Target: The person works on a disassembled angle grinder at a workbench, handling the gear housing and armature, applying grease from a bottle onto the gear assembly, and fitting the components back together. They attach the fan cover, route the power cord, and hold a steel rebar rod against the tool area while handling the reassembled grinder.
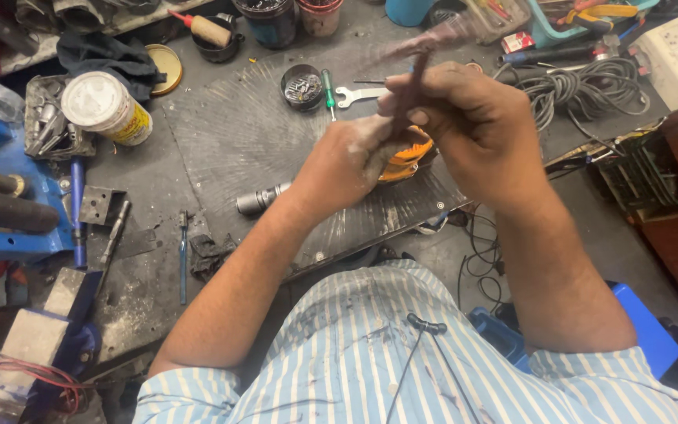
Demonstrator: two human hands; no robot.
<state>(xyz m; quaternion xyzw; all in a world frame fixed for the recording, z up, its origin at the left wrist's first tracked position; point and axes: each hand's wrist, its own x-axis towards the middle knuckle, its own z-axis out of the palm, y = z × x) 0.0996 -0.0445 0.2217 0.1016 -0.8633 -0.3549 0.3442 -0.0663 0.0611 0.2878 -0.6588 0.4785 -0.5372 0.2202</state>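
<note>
Head view: the left hand (347, 165) grips an orange power tool (408, 154) on the grey surface (229, 133). The right hand (464, 110) has its fingers (421, 86) clenched around a blurred, dark, thin tool (413, 74) above it.

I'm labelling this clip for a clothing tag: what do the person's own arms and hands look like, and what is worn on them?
Both arms are bare from above the elbow down. The left hand and right hand wear no gloves, rings or watch, and both are smudged with grey dust and grime. Short sleeves of a light blue and white striped shirt end at the upper arms; the fabric has dark stains.
</note>
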